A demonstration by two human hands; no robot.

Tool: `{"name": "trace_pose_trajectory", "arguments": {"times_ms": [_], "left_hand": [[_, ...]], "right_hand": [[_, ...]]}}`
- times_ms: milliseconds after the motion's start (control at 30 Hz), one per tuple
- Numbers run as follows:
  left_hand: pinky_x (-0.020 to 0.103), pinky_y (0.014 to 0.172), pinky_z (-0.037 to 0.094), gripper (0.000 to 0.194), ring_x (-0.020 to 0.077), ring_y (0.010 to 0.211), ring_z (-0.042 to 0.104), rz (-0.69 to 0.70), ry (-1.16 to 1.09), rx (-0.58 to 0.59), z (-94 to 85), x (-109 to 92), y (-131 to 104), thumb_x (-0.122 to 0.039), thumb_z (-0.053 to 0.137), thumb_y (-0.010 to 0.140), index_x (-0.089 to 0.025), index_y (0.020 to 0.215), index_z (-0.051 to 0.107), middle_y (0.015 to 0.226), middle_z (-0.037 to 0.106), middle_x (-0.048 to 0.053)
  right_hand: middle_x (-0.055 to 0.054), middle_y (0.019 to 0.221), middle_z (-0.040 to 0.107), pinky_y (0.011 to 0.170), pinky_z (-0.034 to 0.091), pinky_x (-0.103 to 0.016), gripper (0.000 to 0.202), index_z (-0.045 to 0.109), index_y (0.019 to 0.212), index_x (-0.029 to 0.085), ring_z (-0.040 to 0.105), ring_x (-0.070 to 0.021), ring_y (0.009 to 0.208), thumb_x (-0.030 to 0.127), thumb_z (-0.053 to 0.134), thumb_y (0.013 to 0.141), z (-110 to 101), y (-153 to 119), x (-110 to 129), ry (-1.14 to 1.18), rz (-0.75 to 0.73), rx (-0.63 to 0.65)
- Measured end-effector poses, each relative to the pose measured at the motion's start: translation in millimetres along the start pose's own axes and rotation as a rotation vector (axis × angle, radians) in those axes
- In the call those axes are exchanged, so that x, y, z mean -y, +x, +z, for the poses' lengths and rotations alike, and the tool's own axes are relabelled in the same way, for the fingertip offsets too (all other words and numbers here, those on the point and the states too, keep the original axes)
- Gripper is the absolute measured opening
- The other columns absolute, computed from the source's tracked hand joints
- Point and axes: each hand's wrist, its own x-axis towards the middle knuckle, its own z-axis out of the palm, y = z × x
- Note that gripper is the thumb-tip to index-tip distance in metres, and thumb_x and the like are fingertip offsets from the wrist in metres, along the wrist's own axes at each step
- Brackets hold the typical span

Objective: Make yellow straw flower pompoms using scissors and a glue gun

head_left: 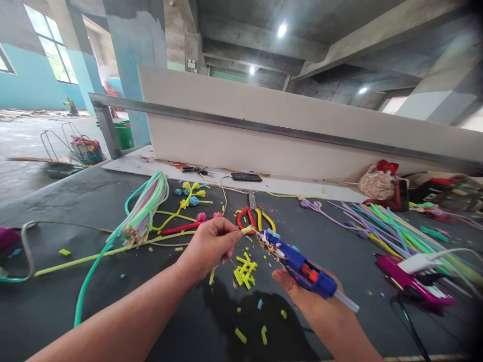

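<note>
Between thumb and fingers, my left hand (211, 241) pinches a small yellow pipe cleaner piece (248, 230). My right hand (307, 299) is wrapped round a blue hot glue gun (298, 264), its nozzle at or very near the yellow piece; I cannot tell if they touch. A clear glue stick (346, 300) pokes out of the gun's back end. Just beyond the nozzle lie scissors (268, 221) with one red and one yellow handle. Under my hands is a pile of short yellow pieces (245, 271).
A bundle of pastel pipe cleaners (145, 208) lies at left, beside yellow, blue and pink flower stems (186, 198). More pipe cleaners (388, 226) spread at right near a purple power strip (415, 281). A phone (246, 177) rests by the white back panel (241, 136). Cords cross the dark table.
</note>
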Motion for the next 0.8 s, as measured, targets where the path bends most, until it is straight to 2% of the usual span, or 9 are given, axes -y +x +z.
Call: {"name": "trace_pose_trajectory", "arguments": {"times_ms": [133, 300, 533, 633, 800], "left_hand": [[0.016, 0.035, 0.031, 0.020, 0.0045, 0.036, 0.036, -0.009, -0.056, 0.026, -0.8, 0.1, 0.6, -0.032, 0.062, 0.075, -0.016, 0.068, 0.051, 0.043, 0.047, -0.006], [0.015, 0.034, 0.030, 0.021, 0.0042, 0.034, 0.036, -0.042, -0.113, 0.038, -0.9, -1.1, 1.0, -0.031, 0.063, 0.074, -0.015, 0.067, 0.051, 0.042, 0.048, -0.006], [0.015, 0.033, 0.027, 0.024, 0.0042, 0.034, 0.035, -0.097, -0.153, 0.042, 0.6, -4.7, 0.3, -0.032, 0.064, 0.073, -0.015, 0.064, 0.050, 0.040, 0.047, -0.006], [0.016, 0.033, 0.028, 0.024, 0.0043, 0.033, 0.035, -0.098, -0.153, 0.048, 1.1, -6.1, -0.5, -0.032, 0.063, 0.073, -0.016, 0.063, 0.049, 0.039, 0.046, -0.006], [0.015, 0.032, 0.027, 0.026, 0.0039, 0.033, 0.034, -0.126, -0.151, 0.081, 1.4, -8.1, -1.9, -0.032, 0.062, 0.075, -0.015, 0.061, 0.048, 0.039, 0.045, -0.006]], "right_hand": [[0.000, 0.057, 0.067, 0.049, 0.052, -0.024, 0.021, 0.066, 0.068, 0.023, 0.063, -0.0182, 0.052, 0.044, 0.064, 0.068, -3.5, -0.1, 1.9, -0.007, 0.004, -0.009], [0.000, 0.057, 0.066, 0.048, 0.052, -0.025, 0.021, 0.066, 0.065, 0.023, 0.062, -0.0184, 0.051, 0.044, 0.066, 0.065, 2.5, -1.9, 2.0, -0.029, -0.012, 0.017], [-0.001, 0.059, 0.066, 0.049, 0.051, -0.025, 0.023, 0.065, 0.070, 0.022, 0.063, -0.0189, 0.053, 0.045, 0.063, 0.071, 1.7, -2.5, 1.8, 0.001, 0.022, 0.037], [0.001, 0.055, 0.064, 0.046, 0.050, -0.024, 0.025, 0.063, 0.063, 0.021, 0.062, -0.0182, 0.050, 0.046, 0.065, 0.068, 4.3, -2.5, -0.2, -0.029, 0.003, 0.058], [0.000, 0.057, 0.067, 0.047, 0.051, -0.023, 0.023, 0.065, 0.066, 0.022, 0.064, -0.0184, 0.052, 0.045, 0.065, 0.066, 6.2, -2.0, -0.5, -0.039, 0.004, -0.023]]}}
